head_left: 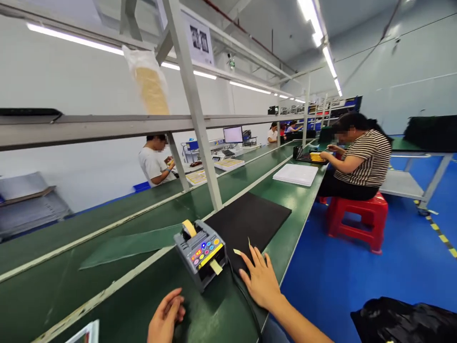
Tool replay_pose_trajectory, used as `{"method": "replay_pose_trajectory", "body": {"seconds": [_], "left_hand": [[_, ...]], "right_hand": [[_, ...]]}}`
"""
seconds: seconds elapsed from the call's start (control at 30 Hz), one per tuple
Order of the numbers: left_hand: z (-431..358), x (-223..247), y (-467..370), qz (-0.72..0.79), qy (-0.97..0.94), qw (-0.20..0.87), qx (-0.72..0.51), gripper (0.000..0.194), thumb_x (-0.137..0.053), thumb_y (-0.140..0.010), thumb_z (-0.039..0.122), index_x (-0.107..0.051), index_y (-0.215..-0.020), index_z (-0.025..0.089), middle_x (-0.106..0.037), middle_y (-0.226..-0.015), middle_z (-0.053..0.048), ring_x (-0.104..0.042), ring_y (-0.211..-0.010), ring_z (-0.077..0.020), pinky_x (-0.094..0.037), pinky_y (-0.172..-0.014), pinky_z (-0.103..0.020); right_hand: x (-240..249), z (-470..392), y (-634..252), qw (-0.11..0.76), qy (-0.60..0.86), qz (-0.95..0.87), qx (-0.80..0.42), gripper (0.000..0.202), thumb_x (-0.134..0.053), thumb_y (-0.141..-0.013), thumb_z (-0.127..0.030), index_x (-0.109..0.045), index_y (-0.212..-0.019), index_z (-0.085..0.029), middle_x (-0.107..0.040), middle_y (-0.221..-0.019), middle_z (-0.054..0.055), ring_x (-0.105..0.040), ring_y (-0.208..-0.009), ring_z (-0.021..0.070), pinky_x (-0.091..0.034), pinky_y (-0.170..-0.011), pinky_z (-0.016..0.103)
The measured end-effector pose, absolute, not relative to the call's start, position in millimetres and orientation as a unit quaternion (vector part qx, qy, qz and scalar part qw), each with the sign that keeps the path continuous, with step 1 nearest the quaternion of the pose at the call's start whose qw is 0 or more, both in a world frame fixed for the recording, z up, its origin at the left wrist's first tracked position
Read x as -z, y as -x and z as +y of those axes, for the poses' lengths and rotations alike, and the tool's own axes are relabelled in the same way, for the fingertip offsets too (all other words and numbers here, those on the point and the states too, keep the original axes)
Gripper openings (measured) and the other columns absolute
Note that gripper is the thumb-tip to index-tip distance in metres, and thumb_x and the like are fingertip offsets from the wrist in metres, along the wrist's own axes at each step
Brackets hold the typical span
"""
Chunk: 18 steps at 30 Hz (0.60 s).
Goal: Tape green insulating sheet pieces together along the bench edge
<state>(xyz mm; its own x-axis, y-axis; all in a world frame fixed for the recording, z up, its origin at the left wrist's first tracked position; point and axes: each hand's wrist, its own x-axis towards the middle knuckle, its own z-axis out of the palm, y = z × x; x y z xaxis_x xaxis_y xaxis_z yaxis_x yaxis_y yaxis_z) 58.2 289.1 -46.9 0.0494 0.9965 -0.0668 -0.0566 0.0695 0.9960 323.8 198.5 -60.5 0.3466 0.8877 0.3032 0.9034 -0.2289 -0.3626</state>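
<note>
My left hand [166, 317] is above the green bench at the bottom, fingers loosely curled in, with nothing visible in them. Just beyond it stands a grey tape dispenser [200, 252] with lit buttons, a tape roll [189, 228] on top and a short piece of tape [216, 267] sticking out of its front. My right hand [263, 281] is to the dispenser's right, fingers spread over the near edge of a black mat [253, 214]. Pale tape strips [237, 252] show at its index and middle fingertips, apparently stuck to them.
A black cable [246, 297] runs between dispenser and right hand. A clear sheet [132, 245] lies left. Shelf posts [194, 105] rise behind the dispenser. A white stack [295, 174] lies further along the bench, near a seated co-worker [364, 152] on a red stool [357, 219].
</note>
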Motion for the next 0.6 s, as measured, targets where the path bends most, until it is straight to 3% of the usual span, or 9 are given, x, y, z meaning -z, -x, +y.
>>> {"method": "replay_pose_trajectory", "body": {"seconds": [0.4, 0.5, 0.6], "left_hand": [[280.2, 56.3, -60.2, 0.5, -0.529, 0.453, -0.514, 0.034, -0.06, -0.071, 0.042, -0.063, -0.09, 0.014, -0.064, -0.068, -0.003, -0.058, -0.053, -0.0145, -0.047, -0.05, -0.026], [290.7, 63.0, -61.4, 0.536, -0.541, 0.391, -0.517, 0.033, -0.05, -0.078, 0.04, -0.061, -0.094, 0.014, -0.066, -0.074, -0.006, -0.063, -0.061, -0.0181, -0.052, -0.057, -0.03], [322.2, 66.8, -64.5, 0.579, -0.56, 0.298, -0.512, 0.028, -0.044, -0.083, 0.031, -0.06, -0.098, 0.013, -0.066, -0.095, -0.011, -0.066, -0.083, -0.0213, -0.053, -0.078, -0.036]], "right_hand": [[99.7, 202.1, -330.4, 0.255, 0.759, -0.591, 0.102, 0.053, -0.034, -0.092, -0.048, -0.035, -0.141, -0.029, -0.038, -0.145, 0.007, -0.03, -0.135, 0.0284, -0.03, -0.103, 0.051], [104.4, 200.1, -333.8, 0.275, 0.746, -0.598, 0.098, 0.053, -0.035, -0.092, -0.047, -0.034, -0.141, -0.027, -0.04, -0.144, 0.006, -0.033, -0.133, 0.0282, -0.034, -0.101, 0.051], [111.9, 199.7, -339.1, 0.317, 0.724, -0.602, 0.113, 0.054, -0.034, -0.091, -0.045, -0.035, -0.139, -0.02, -0.048, -0.137, 0.01, -0.043, -0.126, 0.029, -0.037, -0.098, 0.051]]}}
